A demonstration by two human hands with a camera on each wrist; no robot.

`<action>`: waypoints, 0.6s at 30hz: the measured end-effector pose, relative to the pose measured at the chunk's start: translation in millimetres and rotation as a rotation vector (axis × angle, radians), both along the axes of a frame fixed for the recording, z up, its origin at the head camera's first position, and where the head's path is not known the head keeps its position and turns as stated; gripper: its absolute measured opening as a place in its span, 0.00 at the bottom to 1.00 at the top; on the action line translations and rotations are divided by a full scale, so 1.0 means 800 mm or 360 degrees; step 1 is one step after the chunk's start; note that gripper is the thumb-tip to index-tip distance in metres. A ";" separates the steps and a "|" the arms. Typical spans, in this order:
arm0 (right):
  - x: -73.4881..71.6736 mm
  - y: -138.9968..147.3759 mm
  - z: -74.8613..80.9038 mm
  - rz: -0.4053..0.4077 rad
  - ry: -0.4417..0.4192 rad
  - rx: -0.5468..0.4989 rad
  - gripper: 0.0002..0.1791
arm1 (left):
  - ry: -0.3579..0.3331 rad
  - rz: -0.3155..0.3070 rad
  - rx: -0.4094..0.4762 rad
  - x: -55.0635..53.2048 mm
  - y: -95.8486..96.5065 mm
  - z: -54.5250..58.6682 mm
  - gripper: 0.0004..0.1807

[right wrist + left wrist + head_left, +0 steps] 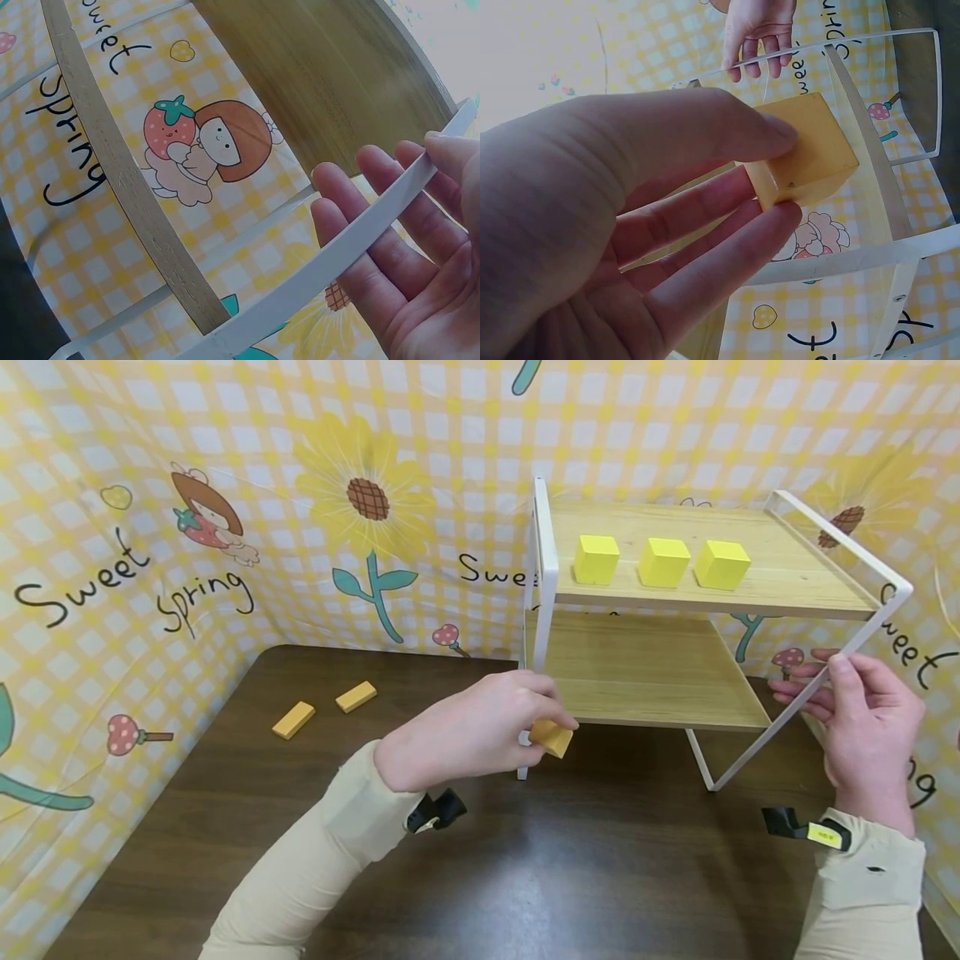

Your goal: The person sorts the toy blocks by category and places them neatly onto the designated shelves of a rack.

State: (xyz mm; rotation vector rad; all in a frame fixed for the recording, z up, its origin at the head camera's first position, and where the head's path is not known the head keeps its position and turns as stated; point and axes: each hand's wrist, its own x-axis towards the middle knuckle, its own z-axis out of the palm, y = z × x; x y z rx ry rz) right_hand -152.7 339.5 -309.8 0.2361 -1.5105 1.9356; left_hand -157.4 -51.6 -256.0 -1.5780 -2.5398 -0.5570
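Observation:
An orange-yellow wooden block (555, 741) is pinched between the thumb and fingers of my left hand (480, 714). That hand is at the left front leg of a two-tier shelf rack (660, 714), just below the lower board's front edge. In the left wrist view the block (817, 150) shows its broad face, with the thumb over one side. My right hand (870, 718) holds the rack's slanted white side bar (352, 244), thumb on one side and fingers behind it. Three bright yellow cubes (664, 562) stand in a row on the upper board.
Two flat orange-yellow blocks (293, 720) (356, 697) lie apart on the dark wooden table (480, 868), left of the rack. A yellow checked cloth (247, 435) with printed flowers and words hangs behind and at the sides.

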 end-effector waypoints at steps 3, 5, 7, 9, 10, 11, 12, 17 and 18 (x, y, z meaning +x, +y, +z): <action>0.000 0.000 0.000 0.0026 0.0028 0.0011 0.19 | 0.0007 0.0000 -0.0003 0.000 0.000 0.000 0.18; 0.000 0.000 0.000 0.0032 0.0041 0.0008 0.20 | 0.0012 -0.0002 -0.0006 0.000 0.000 -0.001 0.18; 0.000 -0.001 -0.001 0.0030 0.0049 0.0006 0.19 | 0.0016 -0.0002 -0.0008 0.000 0.000 -0.001 0.17; -0.001 -0.001 -0.001 0.0028 0.0052 0.0001 0.19 | 0.0022 -0.0003 -0.0009 0.000 0.000 -0.002 0.17; -0.001 -0.002 -0.001 0.0023 0.0048 0.0003 0.18 | 0.0024 -0.0003 -0.0010 0.000 0.001 -0.002 0.17; -0.001 -0.002 0.000 0.0016 0.0042 0.0005 0.18 | 0.0026 -0.0003 -0.0011 -0.001 0.001 -0.002 0.17; -0.001 -0.002 0.000 0.0009 0.0036 0.0009 0.18 | 0.0028 -0.0004 -0.0011 -0.001 0.001 -0.002 0.17; -0.001 -0.003 0.000 -0.0004 0.0019 0.0016 0.19 | 0.0032 -0.0007 -0.0016 -0.002 0.002 -0.001 0.17; -0.001 -0.003 0.000 -0.0005 0.0019 0.0016 0.19 | 0.0031 -0.0008 -0.0017 -0.003 0.003 0.000 0.17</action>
